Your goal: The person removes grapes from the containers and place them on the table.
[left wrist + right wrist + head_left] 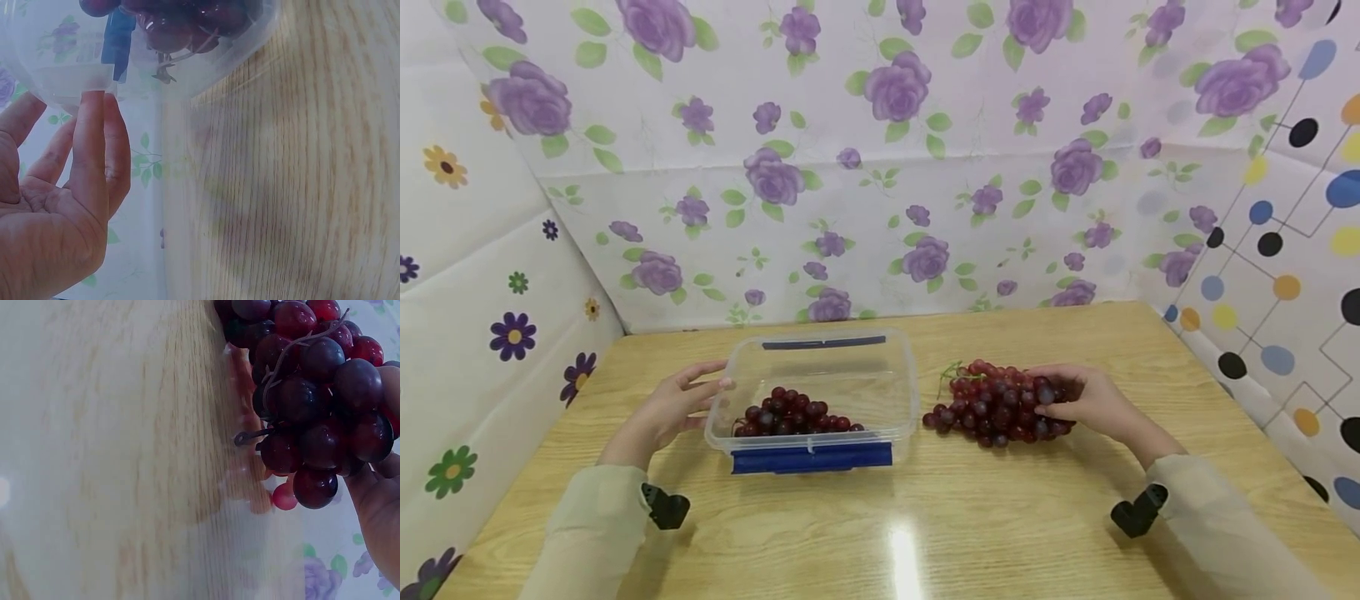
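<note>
A clear plastic container with blue side clips stands at left centre, with a bunch of dark red grapes inside. My left hand is at its left end; in the left wrist view, fairly straight fingers touch the rim tab. To the right of the container, my right hand grips the right end of a dark grape bunch. Brighter red grapes with a green stem lie against its far side. In the right wrist view, a thin brown stem runs over the dark grapes.
The wooden table has a back edge against a purple-flowered sheet. Patterned sheets also stand at the left and right sides. A black wrist camera sits on each sleeve. Light glares off the table's front middle.
</note>
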Motion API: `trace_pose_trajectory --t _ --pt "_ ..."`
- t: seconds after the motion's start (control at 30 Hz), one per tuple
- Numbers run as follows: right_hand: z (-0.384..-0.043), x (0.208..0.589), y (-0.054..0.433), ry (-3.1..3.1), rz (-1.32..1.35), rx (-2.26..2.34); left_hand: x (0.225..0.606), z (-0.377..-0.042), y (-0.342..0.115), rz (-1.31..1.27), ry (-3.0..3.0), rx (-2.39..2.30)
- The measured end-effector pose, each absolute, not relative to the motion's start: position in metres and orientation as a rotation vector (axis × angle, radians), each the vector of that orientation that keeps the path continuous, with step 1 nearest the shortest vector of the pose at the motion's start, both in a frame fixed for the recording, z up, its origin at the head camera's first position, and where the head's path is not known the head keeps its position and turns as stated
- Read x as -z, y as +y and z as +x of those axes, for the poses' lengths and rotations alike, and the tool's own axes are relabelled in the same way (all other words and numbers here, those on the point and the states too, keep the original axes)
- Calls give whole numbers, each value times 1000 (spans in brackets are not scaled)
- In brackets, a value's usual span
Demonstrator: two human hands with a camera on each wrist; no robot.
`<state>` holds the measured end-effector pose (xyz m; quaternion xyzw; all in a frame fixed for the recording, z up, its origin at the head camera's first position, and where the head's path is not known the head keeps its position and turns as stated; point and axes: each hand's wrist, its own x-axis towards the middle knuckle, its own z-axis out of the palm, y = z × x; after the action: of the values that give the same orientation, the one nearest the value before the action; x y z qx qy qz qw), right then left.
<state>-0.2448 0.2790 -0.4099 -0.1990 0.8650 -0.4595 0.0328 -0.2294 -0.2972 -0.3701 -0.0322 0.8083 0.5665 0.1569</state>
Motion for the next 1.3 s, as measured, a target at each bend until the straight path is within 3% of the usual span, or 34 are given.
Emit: trace_pose_trajectory --t 1.3 --pt "-227 407 275 2831 -809 1155 373 -230 -298 -127 2288 -1653"
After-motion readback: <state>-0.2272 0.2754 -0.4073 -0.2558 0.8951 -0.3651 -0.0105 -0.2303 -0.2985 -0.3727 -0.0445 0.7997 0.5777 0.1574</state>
